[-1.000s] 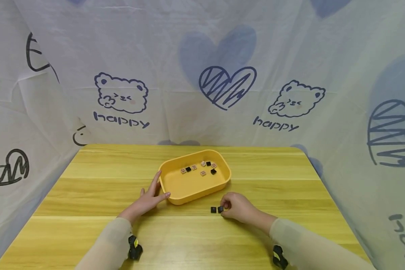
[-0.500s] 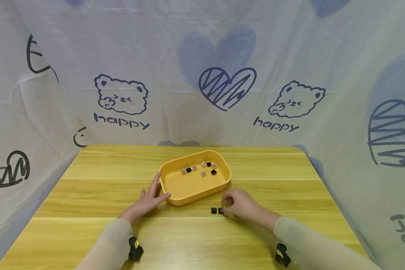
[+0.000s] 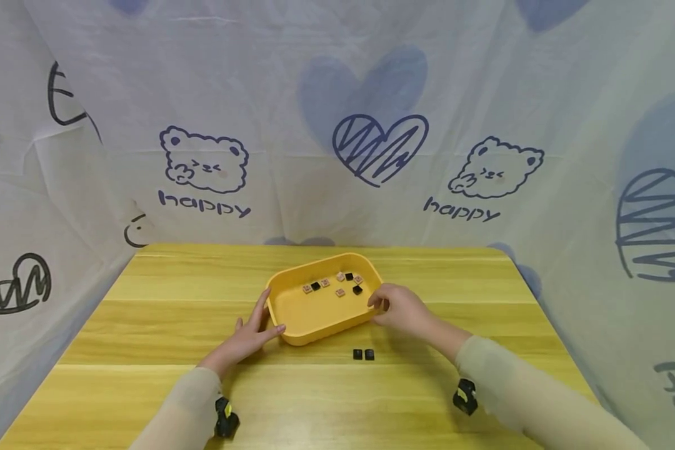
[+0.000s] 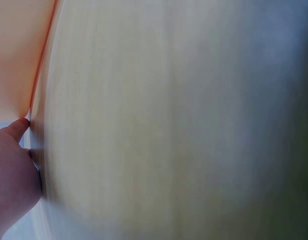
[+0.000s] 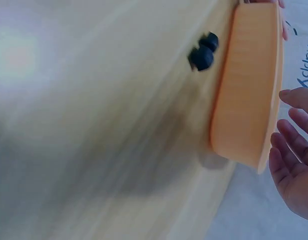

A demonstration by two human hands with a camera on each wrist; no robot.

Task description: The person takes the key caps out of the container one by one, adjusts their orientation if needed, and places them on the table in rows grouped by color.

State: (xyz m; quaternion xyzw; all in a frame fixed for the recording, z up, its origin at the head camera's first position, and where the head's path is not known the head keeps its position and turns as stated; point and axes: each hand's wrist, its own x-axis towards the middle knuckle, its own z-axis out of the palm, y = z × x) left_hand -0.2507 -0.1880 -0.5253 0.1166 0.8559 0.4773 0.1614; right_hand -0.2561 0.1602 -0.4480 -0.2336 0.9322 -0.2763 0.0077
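A yellow tray (image 3: 317, 331) sits on the table, turned at a slight angle. Inside lie several small tan square pieces (image 3: 340, 292) with markings, and three small black ones (image 3: 315, 286). My left hand (image 3: 247, 336) spans the tray's left end, thumb and fingers stretched along the rim. Over the right rim hovers my right hand (image 3: 402, 309); in the right wrist view its fingers (image 5: 289, 140) are loosely bent beside the rim, with no piece visible between them. In front of the tray, two black square blocks (image 3: 363, 354) stand side by side on the table.
The wooden table (image 3: 455, 275) reaches back to a white curtain (image 3: 292, 187) printed with bears and hearts. Curtain fabric also hangs at the left and right sides. The left wrist view mostly shows blurred tabletop.
My right hand has left the two black blocks and moved up and away to the tray's right rim. The blocks stay on the table; my left hand keeps its place.
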